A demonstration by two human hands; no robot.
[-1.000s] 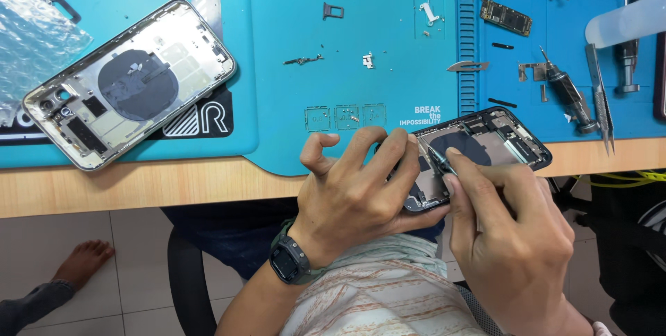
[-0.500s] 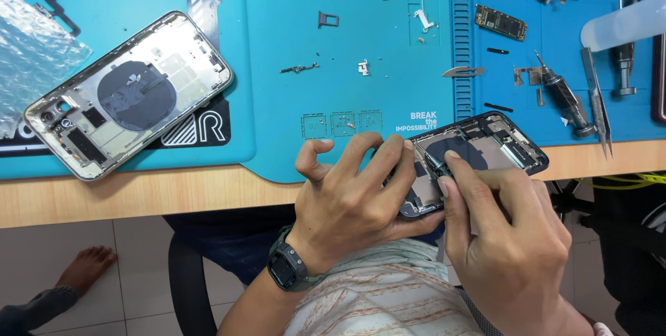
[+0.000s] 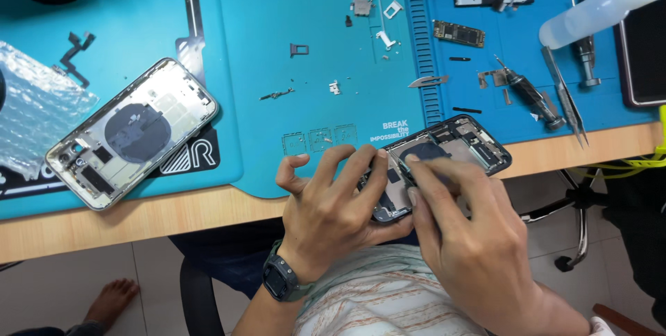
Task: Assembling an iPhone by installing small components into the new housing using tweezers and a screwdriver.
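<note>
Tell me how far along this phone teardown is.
Done: the dark opened phone frame has its screen off, and small loose metal parts lie on the blue work mat. In hand: left hand steadies the frame; right hand works inside. Left: internal parts remain fitted.

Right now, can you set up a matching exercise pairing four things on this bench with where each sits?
Things:
1. dark opened phone body
2. silver opened phone housing
3. clear plastic squeeze bottle
4. black wristwatch

Places:
A. far right, lying on the blue mat
B. on the left wrist
C. at the desk edge, under both hands
D. left, on the teal mat

Pairs: 1-C, 2-D, 3-A, 4-B
</note>
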